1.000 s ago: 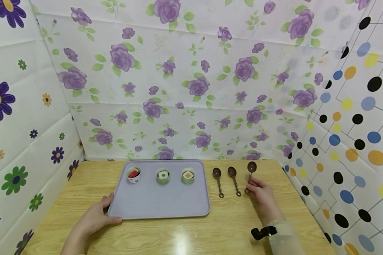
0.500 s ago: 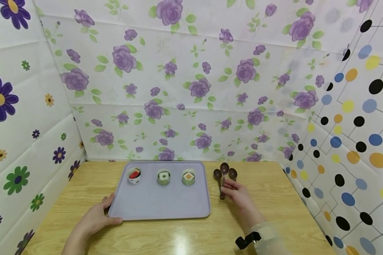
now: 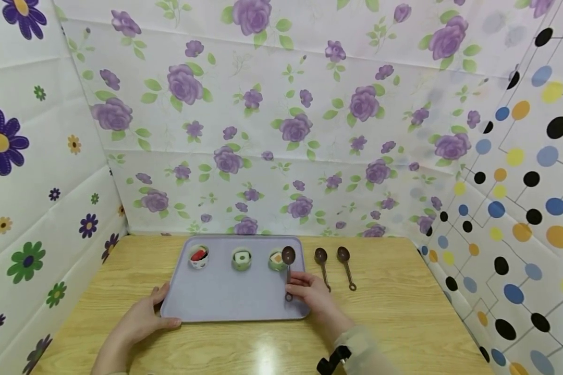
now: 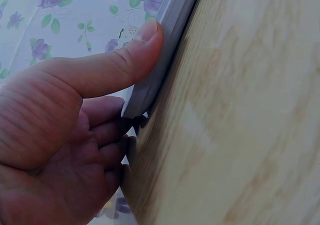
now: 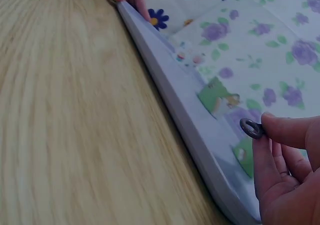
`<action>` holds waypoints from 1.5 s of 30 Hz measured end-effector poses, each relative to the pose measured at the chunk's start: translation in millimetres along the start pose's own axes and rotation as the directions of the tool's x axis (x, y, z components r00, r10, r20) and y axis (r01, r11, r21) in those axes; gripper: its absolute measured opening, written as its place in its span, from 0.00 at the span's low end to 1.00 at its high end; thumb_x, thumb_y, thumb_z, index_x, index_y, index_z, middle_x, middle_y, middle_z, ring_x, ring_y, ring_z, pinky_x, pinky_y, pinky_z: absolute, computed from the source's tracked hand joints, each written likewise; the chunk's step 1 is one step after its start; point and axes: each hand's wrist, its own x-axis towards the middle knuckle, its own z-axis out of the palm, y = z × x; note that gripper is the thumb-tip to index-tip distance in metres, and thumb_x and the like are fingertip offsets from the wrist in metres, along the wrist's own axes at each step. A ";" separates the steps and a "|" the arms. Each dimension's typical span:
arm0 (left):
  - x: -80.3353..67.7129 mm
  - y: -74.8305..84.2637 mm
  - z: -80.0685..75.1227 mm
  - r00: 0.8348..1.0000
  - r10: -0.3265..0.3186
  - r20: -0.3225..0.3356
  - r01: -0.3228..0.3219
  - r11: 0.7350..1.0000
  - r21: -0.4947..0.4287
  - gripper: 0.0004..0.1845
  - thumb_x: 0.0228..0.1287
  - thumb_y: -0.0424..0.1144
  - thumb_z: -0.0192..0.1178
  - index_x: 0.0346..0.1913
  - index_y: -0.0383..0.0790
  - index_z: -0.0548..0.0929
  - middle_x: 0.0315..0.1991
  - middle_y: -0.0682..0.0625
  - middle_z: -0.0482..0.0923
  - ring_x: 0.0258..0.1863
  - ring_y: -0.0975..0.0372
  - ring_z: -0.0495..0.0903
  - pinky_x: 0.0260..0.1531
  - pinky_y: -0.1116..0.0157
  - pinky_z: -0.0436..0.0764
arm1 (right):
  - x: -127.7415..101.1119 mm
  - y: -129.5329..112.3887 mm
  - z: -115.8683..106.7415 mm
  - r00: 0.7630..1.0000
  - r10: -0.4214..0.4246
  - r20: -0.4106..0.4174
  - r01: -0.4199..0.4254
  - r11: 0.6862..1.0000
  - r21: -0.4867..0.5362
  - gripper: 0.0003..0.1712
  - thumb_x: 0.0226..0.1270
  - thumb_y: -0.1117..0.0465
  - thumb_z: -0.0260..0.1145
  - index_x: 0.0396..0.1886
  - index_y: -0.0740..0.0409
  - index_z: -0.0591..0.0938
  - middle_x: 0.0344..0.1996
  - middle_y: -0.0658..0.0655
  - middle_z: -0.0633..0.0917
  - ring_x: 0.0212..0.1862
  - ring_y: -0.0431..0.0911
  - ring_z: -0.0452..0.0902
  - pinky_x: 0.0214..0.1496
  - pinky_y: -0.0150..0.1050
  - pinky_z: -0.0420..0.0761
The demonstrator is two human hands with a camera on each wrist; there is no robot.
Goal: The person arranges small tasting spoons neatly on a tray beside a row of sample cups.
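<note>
Dark brown spoon (image 3: 288, 264), bowl away, over lilac tray's (image 3: 230, 302) right end, beside rightmost cup (image 3: 276, 260).

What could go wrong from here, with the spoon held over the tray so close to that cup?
1. The right hand pinches the spoon only near its ring end, so it might swing or slip.
2. Its bowl sits right beside the rightmost cup and could tip it.
3. The left hand grips only one corner of the tray, so a knock may shift the tray.

Wooden tabletop (image 3: 403, 312), a lilac tray (image 3: 230, 299) flat on it, two brown spoons (image 3: 322, 265) alongside.
</note>
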 end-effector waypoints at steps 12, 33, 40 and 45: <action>-1.7 0.9 -0.9 1.000 -0.012 0.002 0.012 1.000 0.016 0.72 0.47 0.63 0.84 0.83 0.28 0.52 0.79 0.19 0.43 0.79 0.26 0.46 0.73 0.28 0.52 | 13.2 7.4 83.5 0.998 -0.009 0.068 0.010 1.000 -0.018 0.26 0.66 0.72 0.75 0.63 0.73 0.83 0.50 0.61 0.89 0.47 0.43 0.86 0.51 0.38 0.89; -0.3 3.0 -0.2 1.000 -0.009 -0.012 0.009 1.000 0.020 0.70 0.48 0.59 0.85 0.83 0.28 0.53 0.80 0.21 0.45 0.80 0.28 0.47 0.74 0.29 0.53 | 47.0 10.7 185.2 0.992 -0.075 -0.100 0.063 0.991 -0.118 0.17 0.58 0.77 0.78 0.48 0.67 0.89 0.36 0.53 0.89 0.40 0.39 0.84 0.44 0.33 0.87; -1.0 3.2 -0.2 1.000 -0.005 -0.017 0.005 1.000 0.028 0.70 0.48 0.59 0.84 0.83 0.28 0.53 0.79 0.20 0.44 0.79 0.27 0.47 0.74 0.29 0.53 | 53.3 14.1 200.5 0.974 -0.096 -0.204 0.060 0.983 -0.176 0.15 0.57 0.77 0.78 0.43 0.62 0.90 0.32 0.50 0.88 0.36 0.38 0.83 0.40 0.33 0.87; -1.5 3.3 -0.4 1.000 -0.002 -0.018 0.002 1.000 0.031 0.70 0.48 0.60 0.84 0.83 0.28 0.54 0.79 0.19 0.45 0.79 0.27 0.48 0.74 0.29 0.53 | 57.4 16.2 206.4 0.956 -0.132 -0.262 0.067 0.967 -0.245 0.15 0.55 0.78 0.78 0.41 0.62 0.90 0.30 0.49 0.88 0.33 0.37 0.84 0.37 0.32 0.87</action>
